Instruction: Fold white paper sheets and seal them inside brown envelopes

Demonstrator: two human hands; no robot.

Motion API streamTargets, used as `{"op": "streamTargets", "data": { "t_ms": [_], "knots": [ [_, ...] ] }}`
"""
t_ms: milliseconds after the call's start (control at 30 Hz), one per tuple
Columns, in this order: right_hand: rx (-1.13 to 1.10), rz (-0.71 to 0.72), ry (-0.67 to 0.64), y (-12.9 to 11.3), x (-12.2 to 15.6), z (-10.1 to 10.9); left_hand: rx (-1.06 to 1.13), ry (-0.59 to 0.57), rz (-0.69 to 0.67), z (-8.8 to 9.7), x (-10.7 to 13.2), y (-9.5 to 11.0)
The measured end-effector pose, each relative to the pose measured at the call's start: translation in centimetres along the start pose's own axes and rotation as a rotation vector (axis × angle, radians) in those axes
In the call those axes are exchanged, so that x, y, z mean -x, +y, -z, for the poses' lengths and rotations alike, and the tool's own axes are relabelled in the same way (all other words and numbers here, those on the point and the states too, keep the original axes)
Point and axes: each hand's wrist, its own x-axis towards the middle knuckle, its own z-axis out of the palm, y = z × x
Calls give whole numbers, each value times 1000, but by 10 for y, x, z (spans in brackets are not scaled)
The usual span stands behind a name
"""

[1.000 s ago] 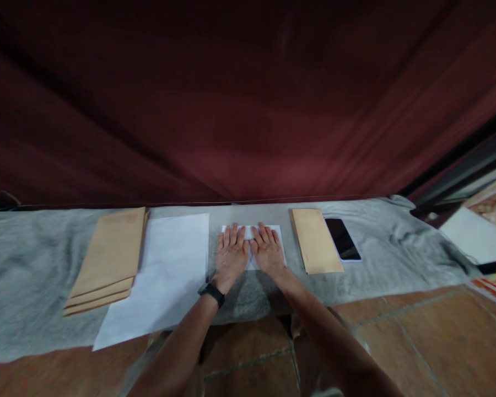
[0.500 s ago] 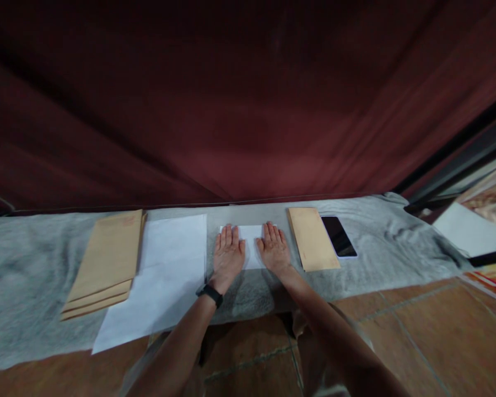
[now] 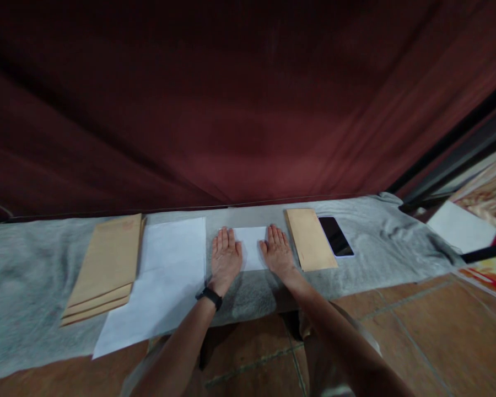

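- Since the earlier frames, the left hand [image 3: 226, 259] and right hand [image 3: 278, 253] have slid apart — thumbs close together a second ago, now well separated.
- Between them the middle of the small white paper [image 3: 251, 248] has come into view, lying flat mid-length on the grey-covered surface [image 3: 380, 237], set in from its near edge.
- Each palm now rests over one side of that paper, left and right; I judge this an outward smoothing stroke, about as wide as the paper allows.
- On both hands the fingers lie straight, flat and side by side, thumbs held out — clamped on nothing.
- The other things have kept their places: brown envelopes [image 3: 103, 259] toward the surface's left end, partly over large white sheets [image 3: 169, 281] that reach the near edge; a brown packet [image 3: 312, 240] and a phone [image 3: 336, 236] right of the hands.
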Motion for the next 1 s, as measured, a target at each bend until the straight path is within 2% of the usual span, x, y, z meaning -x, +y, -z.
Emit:
{"op": "streamTargets", "data": {
  "t_ms": [133,333,433,600,767,1000],
  "knots": [
    [-25,4,-3,-6,1,9,5,-2,-6,2,1,0],
    [-149,226,-120,-37,10,14,10,-43,-43,8,1,0],
    [-150,260,-130,-43,14,9,0,-66,-47,9,1,0],
    [-108,171,-78,-31,16,6,19,-64,-19,10,1,1],
    [-41,35,-47,-10,16,13,10,-55,-23,8,2,2],
    [-102,-183,-165,17,-1,38,3,-22,-24,3,3,1]
  ]
}}
